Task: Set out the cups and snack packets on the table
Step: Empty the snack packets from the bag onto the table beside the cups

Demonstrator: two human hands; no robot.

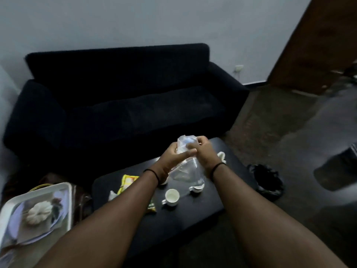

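from the head camera, both hands are raised over the black table (202, 213), gripping a clear plastic bag (188, 171). the left hand (173, 155) has its fingers curled round the bag's upper left side, with the thumb stretched across the front. the right hand (202, 149) has its fingers pinched tight on the bag's top, where something pale blue shows through the plastic. the bag hangs down between the wrists to just above the table.

on the table, a white cup (171, 197) stands upright near the middle, another cup (197, 188) sits just right of it under the bag, and a yellow snack packet (126, 182) lies to the left. its print is too blurred to read.

a white tray (11, 207) sits off the table to the left.
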